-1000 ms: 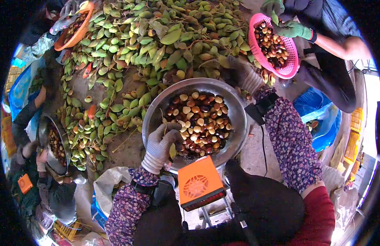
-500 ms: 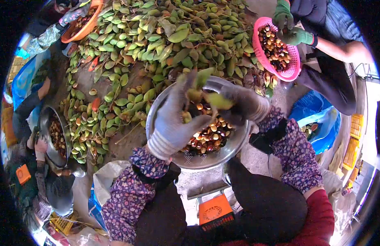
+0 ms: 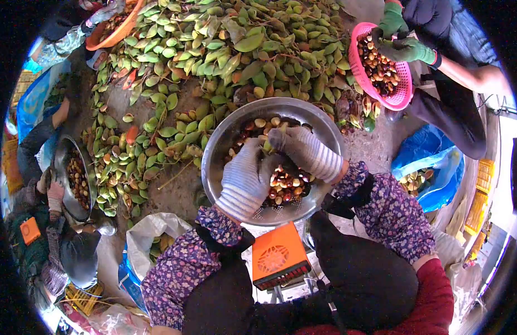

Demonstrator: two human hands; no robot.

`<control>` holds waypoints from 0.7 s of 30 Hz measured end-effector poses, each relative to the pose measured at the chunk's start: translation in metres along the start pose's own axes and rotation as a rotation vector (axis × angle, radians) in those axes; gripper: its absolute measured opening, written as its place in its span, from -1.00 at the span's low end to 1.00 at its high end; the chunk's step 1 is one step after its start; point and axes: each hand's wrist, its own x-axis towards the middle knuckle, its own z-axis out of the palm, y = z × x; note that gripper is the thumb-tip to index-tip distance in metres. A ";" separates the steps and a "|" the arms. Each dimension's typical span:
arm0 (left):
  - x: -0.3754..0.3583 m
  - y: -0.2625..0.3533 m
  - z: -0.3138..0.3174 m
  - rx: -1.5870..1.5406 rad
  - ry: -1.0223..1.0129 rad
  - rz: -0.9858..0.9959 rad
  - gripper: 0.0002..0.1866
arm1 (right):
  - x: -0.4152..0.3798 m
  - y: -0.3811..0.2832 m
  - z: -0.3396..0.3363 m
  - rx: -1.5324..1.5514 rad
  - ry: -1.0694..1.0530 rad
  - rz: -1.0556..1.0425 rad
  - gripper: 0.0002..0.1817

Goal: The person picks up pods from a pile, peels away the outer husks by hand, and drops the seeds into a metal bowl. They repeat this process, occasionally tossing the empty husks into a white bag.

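Note:
A metal bowl [image 3: 214,142] with small holes stands before my knees, part filled with brown and cream seeds [image 3: 281,192]. Over it, my left hand [image 3: 247,176] wears a grey-and-white glove, its fingers closed on a small green pod [image 3: 267,146]. From the other side my right hand [image 3: 306,149], in a striped glove with dark fingertips, pinches the same pod. Most of the pod is hidden by the gloves. Both hands meet near the middle of the bowl, above the seeds.
A large heap of green pods [image 3: 214,61] lies beyond the bowl. A gloved co-worker uses a pink basket [image 3: 402,95] at right; others sit left by an orange basket [image 3: 118,28] and metal pan [image 3: 63,167]. Sacks [image 3: 144,245] and an orange box-like device [image 3: 276,254] are close by.
My hands have come together around a small pod; earlier they were farther apart, blurred, with larger green pieces between them. The orange device now shows higher in view.

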 end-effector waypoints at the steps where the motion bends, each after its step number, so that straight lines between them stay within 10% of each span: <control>1: 0.000 -0.001 -0.002 0.061 0.010 0.012 -0.75 | 0.004 0.007 0.001 -0.083 -0.004 -0.020 -0.56; 21: -0.012 -0.060 -0.005 -0.129 -0.193 -0.048 -0.80 | -0.027 0.017 0.012 -0.345 -0.208 -0.226 -0.51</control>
